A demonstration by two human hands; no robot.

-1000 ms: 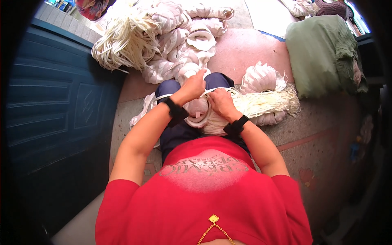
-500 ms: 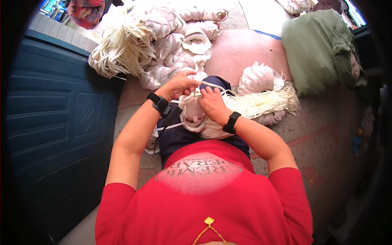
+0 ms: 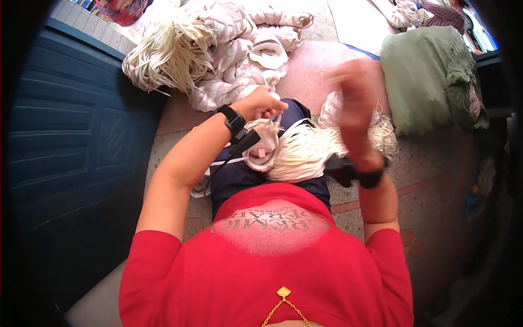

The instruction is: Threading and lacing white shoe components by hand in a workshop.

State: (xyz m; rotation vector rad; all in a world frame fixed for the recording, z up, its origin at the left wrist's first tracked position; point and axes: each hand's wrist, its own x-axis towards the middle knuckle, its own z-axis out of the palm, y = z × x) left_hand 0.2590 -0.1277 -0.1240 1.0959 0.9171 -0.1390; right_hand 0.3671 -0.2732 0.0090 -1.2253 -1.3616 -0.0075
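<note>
On my lap lies a pinkish-white roll of bundled strips (image 3: pixel 262 146), with a narrow pale band sticking out to its left. Just above it, my left hand (image 3: pixel 263 103) has its fingers pinched together on a thin white strip (image 3: pixel 278 119) that runs down toward the roll. My right hand (image 3: pixel 357 98) is lifted off to the right and smeared by motion; whether its fingers hold anything does not show. Beneath it, a bunch of loose cream strips (image 3: pixel 305 153) spreads across my right thigh. A wound white bundle (image 3: pixel 329 113) behind that hand is partly hidden.
Ahead to the left rises a heap of white wound bundles (image 3: pixel 231 57) with a tassel of cream strips (image 3: pixel 169 52). A large green cloth-covered bale (image 3: pixel 425 82) stands at the right. Along the left runs a dark blue panelled door (image 3: pixel 71 131). Another person's sleeve (image 3: pixel 444 16) shows far right.
My right hand has left the roll, swinging up and to the right. My left hand has shifted slightly right, still pinching. The view has shifted a little.
</note>
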